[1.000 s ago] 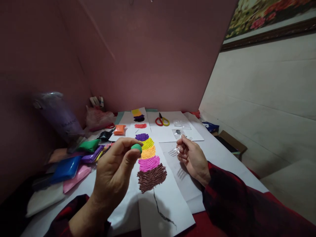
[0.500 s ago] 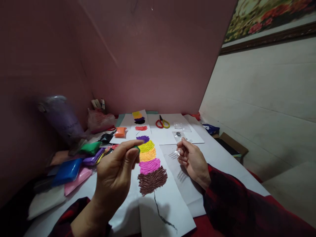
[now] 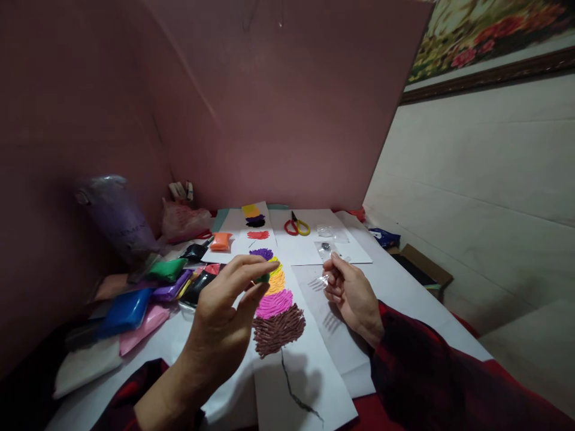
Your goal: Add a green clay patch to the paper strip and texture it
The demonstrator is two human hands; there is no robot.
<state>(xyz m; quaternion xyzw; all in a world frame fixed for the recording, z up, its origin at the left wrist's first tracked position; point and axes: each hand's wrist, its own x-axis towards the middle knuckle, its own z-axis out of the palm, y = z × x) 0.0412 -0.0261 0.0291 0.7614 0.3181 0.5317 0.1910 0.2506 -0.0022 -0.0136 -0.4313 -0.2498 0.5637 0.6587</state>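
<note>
Dim, pinkish light; soft shadows, blurred left edge, wide-angle warping.

No writing anywhere is clear enough to read.

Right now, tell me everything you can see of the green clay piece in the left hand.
The green clay piece is a small soft-looking lump, mostly hidden: only a dark green sliver shows between the thumb and fingertips of the left hand, which pinch it. It is held in the air above the strip of paper, in front of the yellow and orange bands of the clay picture. Nothing else touches it. Its full shape cannot be made out.
</note>
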